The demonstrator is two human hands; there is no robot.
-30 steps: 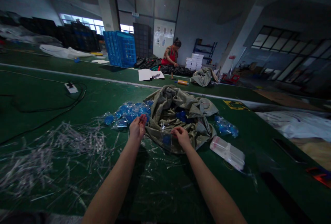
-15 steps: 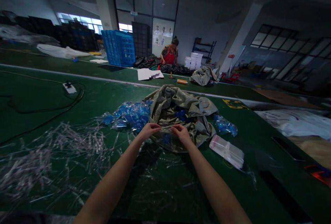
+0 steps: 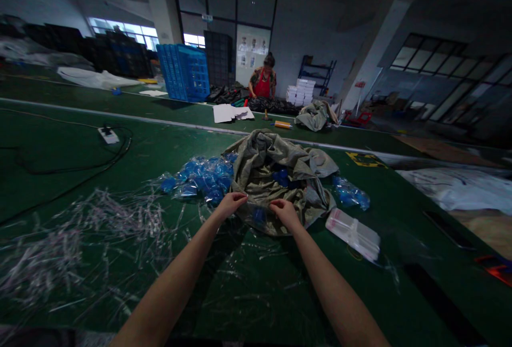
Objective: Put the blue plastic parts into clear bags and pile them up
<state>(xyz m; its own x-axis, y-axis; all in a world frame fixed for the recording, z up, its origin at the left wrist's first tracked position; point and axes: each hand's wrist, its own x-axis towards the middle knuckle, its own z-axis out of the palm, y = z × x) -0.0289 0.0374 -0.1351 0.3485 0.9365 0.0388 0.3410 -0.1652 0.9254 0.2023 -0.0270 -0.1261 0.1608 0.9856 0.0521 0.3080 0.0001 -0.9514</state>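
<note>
My left hand (image 3: 231,204) is closed in a pinch at the upper left edge of a clear plastic bag, with a small pale glint at its fingertips. On the other side, my right hand (image 3: 285,212) pinches toward the bag's upper right edge. Between and below them, a dark blue piece (image 3: 259,215) shows through the thin film; its exact kind is unclear. Behind the hands sits a crumpled grey-green woven sack (image 3: 276,147), mouth open, with more blue pieces (image 3: 281,177) inside. Left of it lies a heap of bagged blue pieces (image 3: 206,176).
Torn clear strips (image 3: 120,216) are strewn at left. A stack of clear bags (image 3: 354,234) lies right of the sack, near another bagged blue group (image 3: 351,193). Farther right is a dark phone-like slab (image 3: 448,229). A person in a red apron (image 3: 262,86) stands beyond the table.
My hands have moved slightly apart along the bag's upper edge, the right one shifting right. The view has shifted a little; the sack and heaps stay in place.
</note>
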